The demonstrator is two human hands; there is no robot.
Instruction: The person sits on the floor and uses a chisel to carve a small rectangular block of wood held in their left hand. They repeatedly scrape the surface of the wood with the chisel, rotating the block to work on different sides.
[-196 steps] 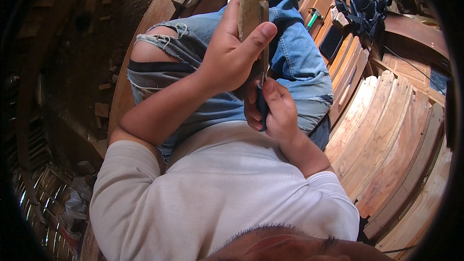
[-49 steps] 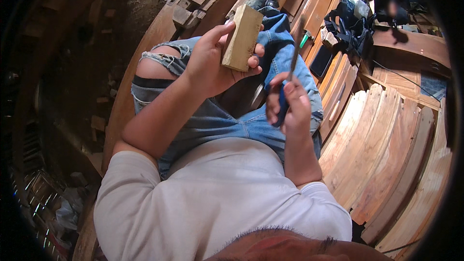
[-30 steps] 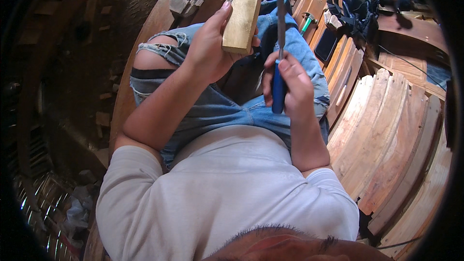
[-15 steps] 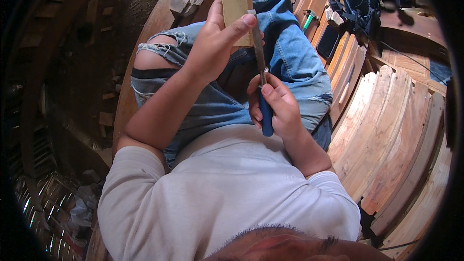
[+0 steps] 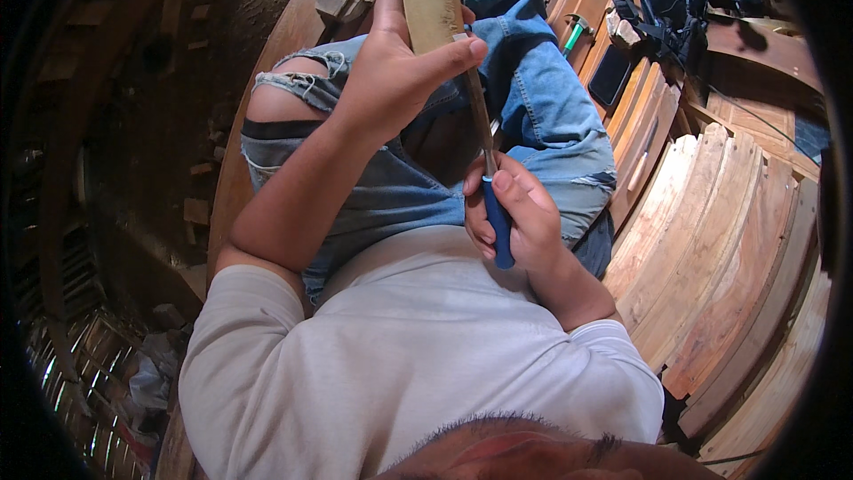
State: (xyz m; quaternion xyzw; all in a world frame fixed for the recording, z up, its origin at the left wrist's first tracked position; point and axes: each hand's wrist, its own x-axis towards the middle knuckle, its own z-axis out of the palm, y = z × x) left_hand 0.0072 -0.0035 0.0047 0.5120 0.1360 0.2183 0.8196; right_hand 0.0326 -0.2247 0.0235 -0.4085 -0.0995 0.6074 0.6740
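Observation:
My left hand (image 5: pixel 395 58) grips a tan, flat rectangular block (image 5: pixel 429 0) that looks like a whetstone, held up over my lap with its top cut off by the frame edge. My left thumb stretches across the near end of the block, over the blade. A chisel (image 5: pixel 500 222) with a blue handle and a narrow metal blade is in my right hand (image 5: pixel 524 209), its fingers wrapped round the handle close to my belly. The blade slants up and left, its tip at the near end of the block, partly hidden by my left thumb.
Planks (image 5: pixel 702 249) lie side by side at the right. A green-handled hammer (image 5: pixel 575 36), a dark phone (image 5: pixel 611 76) and a black bag (image 5: pixel 657 0) rest on boards at the upper right. Small wood blocks (image 5: pixel 333 0) sit beyond my left knee.
My left hand has moved the block up and slightly left. My right hand has drawn the chisel down and right, so its tip sits nearer the block's near end.

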